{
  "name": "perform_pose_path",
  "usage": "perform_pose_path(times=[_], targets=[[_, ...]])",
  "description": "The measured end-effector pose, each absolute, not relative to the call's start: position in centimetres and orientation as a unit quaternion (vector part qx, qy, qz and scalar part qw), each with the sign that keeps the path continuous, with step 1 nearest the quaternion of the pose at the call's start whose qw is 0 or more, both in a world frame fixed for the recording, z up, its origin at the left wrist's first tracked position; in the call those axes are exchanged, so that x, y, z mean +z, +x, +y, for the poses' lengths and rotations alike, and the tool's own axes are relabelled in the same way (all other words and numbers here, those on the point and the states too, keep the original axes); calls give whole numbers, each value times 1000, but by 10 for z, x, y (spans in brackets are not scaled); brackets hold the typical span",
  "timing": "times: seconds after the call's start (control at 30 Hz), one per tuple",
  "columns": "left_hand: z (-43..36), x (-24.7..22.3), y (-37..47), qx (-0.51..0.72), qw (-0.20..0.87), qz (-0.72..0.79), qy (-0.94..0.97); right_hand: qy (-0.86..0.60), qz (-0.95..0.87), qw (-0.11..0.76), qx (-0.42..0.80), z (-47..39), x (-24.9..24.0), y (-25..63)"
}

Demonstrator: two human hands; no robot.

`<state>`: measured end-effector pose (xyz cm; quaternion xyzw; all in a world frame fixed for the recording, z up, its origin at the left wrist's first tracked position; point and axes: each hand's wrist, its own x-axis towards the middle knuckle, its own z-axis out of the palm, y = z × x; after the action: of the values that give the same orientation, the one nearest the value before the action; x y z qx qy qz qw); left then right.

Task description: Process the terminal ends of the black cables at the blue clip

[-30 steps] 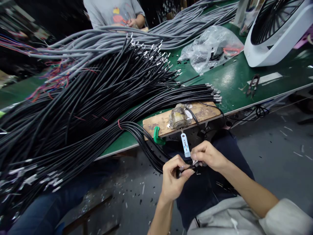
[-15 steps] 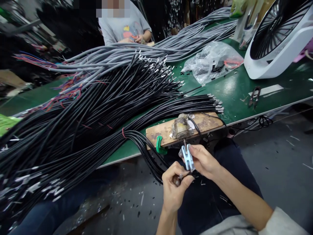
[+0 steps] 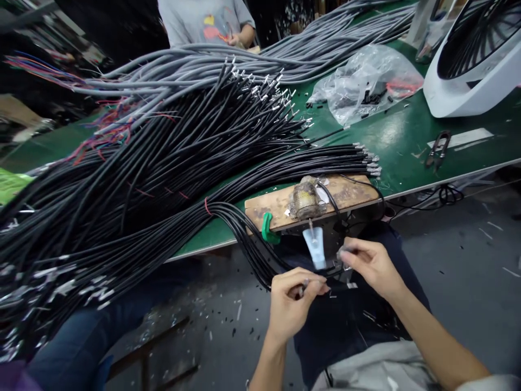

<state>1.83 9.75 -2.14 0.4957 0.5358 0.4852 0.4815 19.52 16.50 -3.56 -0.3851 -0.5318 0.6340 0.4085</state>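
A light blue plastic clip (image 3: 315,248) hangs, blurred, from the thin shaft of a tape-wrapped motor (image 3: 304,200) at the table edge. Below it, my left hand (image 3: 292,298) is closed in a pinch on a black cable, mostly hidden by the fingers; a pale tip shows at the fingertips. My right hand (image 3: 372,265) is closed to the right of the clip and apart from it. Something small and greyish is between its thumb and finger, too blurred to name. Black cables (image 3: 254,258) curve down from the table behind my left hand.
The motor sits on a wooden board (image 3: 268,206) with a green clamp (image 3: 267,228). Black cable bundles (image 3: 175,163) and grey cables (image 3: 195,65) cover the left. A plastic bag (image 3: 358,81), snips (image 3: 438,151) and a fan (image 3: 464,81) are right. Another person (image 3: 207,21) sits opposite.
My right hand has let go of the blue clip and moved right. The clip now looks blurred on the shaft. My left hand stays low, near the cables. The view has shifted slightly.
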Motion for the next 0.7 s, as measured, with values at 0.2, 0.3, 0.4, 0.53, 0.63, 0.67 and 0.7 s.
perform_pose_path(times=[0.2, 0.3, 0.4, 0.53, 0.63, 0.67, 0.7], targets=[[97, -19, 22, 436, 485, 597, 467, -305, -728, 402, 465, 152, -9, 180], [93, -17, 21, 436, 472, 594, 484, -331, -677, 466, 464, 146, -16, 171], [89, -18, 23, 479, 460, 573, 480, -352, -527, 525, 568, 136, -30, 159], [86, -23, 26, 507, 433, 569, 481, -290, -242, 462, 802, 127, -42, 145], [86, -25, 24, 492, 419, 567, 511, -260, -179, 428, 847, 128, -41, 144], [86, -25, 23, 485, 419, 565, 520, -261, -199, 431, 840, 129, -40, 147], [86, -25, 22, 477, 420, 564, 527, -268, -237, 442, 822, 130, -39, 150]])
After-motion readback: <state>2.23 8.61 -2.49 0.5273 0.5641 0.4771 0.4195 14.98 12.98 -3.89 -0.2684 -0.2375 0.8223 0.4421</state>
